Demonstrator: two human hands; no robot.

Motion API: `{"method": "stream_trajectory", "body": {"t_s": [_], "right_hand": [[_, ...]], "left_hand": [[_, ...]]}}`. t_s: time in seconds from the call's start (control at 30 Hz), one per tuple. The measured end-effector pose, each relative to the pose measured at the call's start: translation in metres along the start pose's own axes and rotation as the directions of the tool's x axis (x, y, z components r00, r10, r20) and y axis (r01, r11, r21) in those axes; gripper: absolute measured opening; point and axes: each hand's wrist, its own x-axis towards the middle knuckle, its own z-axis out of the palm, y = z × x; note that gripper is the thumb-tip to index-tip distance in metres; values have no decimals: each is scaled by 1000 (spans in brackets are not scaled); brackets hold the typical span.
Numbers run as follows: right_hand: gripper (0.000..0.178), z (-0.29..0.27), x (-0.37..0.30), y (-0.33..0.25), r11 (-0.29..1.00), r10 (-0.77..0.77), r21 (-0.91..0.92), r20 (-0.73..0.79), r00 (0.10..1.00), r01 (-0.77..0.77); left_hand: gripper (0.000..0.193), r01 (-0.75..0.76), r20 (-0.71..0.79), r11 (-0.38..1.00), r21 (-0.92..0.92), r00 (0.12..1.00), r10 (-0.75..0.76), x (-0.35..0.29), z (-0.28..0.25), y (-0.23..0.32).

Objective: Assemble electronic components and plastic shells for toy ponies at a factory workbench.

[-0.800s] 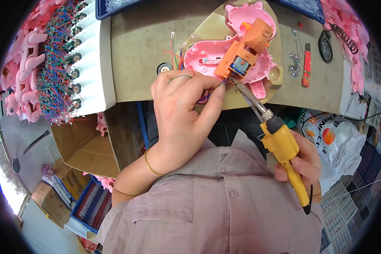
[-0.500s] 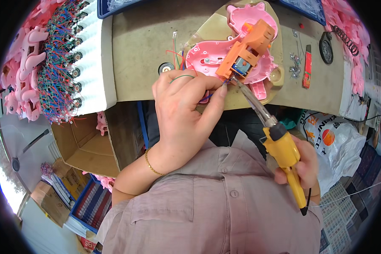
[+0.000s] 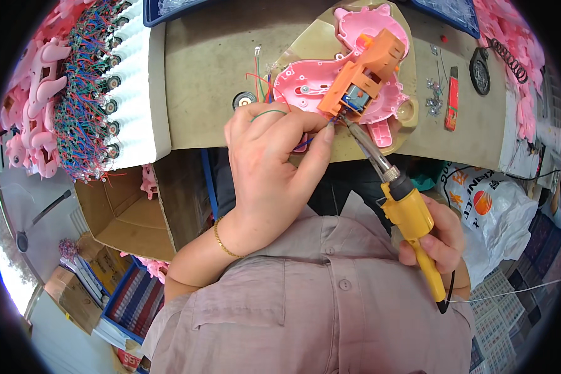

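A yellow soldering iron [image 3: 411, 215] is gripped in my right hand [image 3: 444, 242], its metal tip slanting up to the lower end of an orange motor housing [image 3: 375, 56]. There my left hand [image 3: 268, 159] pinches a thin wire between thumb and forefinger, close to the iron's tip. The exact joint is too small to make out. The housing lies tilted over a pink toy shell half [image 3: 296, 81], which rests in a beige holder [image 3: 318, 47]. Beside my left knuckles are a small round speaker [image 3: 244, 100] and loose red, green and blue wires [image 3: 267, 87].
At the left, a white ridged tray [image 3: 144, 81] carries speakers with bundled wires [image 3: 84, 93]. A red strip-shaped tool [image 3: 452, 103], small metal parts [image 3: 434, 96] and a black coil [image 3: 480, 70] lie right of the holder. Below the table's left part stands an open cardboard box [image 3: 131, 218].
The soldering iron's body and my right hand have shifted slightly left and up, while the tip stays by the housing's lower end. My left hand holds nearly still.
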Motion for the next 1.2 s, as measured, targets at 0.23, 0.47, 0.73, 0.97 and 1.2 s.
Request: {"method": "stream_trajectory", "body": {"t_s": [0.23, 0.47, 0.73, 0.97, 1.2], "right_hand": [[56, -18, -9, -9, 867, 366, 270, 226, 903, -419], [59, -26, -3, -24, 637, 614, 342, 318, 722, -691], [60, -32, 0, -30, 517, 678, 512, 244, 694, -686], [62, -28, -16, -19, 767, 464, 526, -60, 884, -367], [65, -23, 2, -2, 983, -3, 182, -105, 994, 22]], "left_hand": [[7, -6, -8, 1000, 8, 1000, 6, -1, 0, 0], [7, -1, -6, 1000, 10, 1000, 2, -1, 0, -1], [11, -142, -72, 977, 161, 985, 155, -2, 1, -4], [13, 8, 7, 996, -88, 1000, -8, 12, -12, 10], [10, -15, -26, 999, -43, 1000, 14, 18, -3, 9]]}}
